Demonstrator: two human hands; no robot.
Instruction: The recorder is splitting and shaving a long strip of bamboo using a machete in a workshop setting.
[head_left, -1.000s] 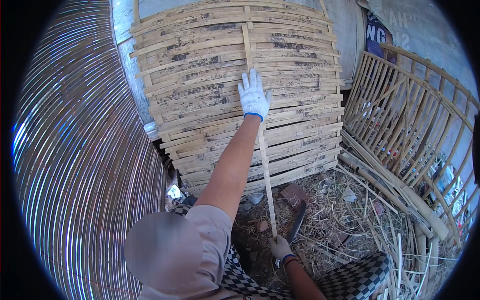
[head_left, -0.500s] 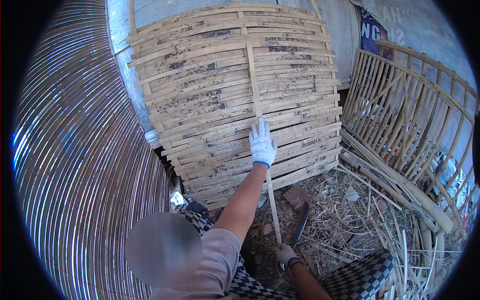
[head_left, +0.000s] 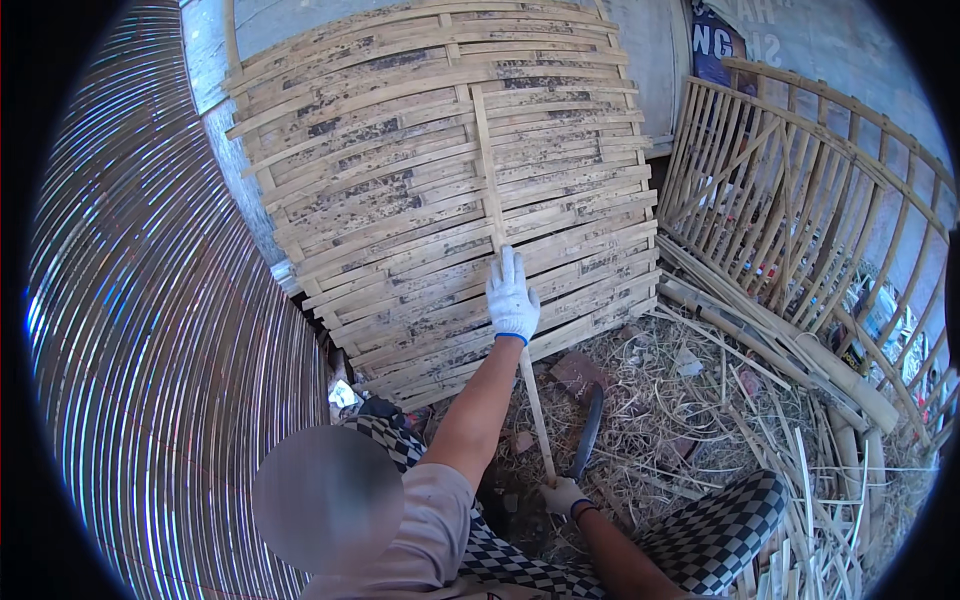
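Note:
My left hand [head_left: 513, 302], in a white glove with a blue cuff, lies with fingers stretched along a long pale bamboo strip [head_left: 486, 165]. Behind the strip leans a large woven bamboo panel [head_left: 390, 240] with dark mottled slats. The strip runs under my left hand down to my right hand [head_left: 564, 495]. My gloved right hand is closed round the strip's near end. A curved dark blade [head_left: 590, 432] rises beside the strip and meets the same hand; its handle is hidden there.
Bamboo shavings [head_left: 650, 400] and reddish brick pieces [head_left: 580, 372] litter the ground. Thick bamboo poles [head_left: 790, 350] and a barred bamboo frame [head_left: 800, 200] stand at the right. A ribbed shiny sheet [head_left: 180, 330] fills the left. My checkered trouser leg [head_left: 725, 530] is at lower right.
The view has shifted, so the panel appears farther up and left. Against it, the strip and my left hand have moved slightly toward me. The blade shows more of its broad side.

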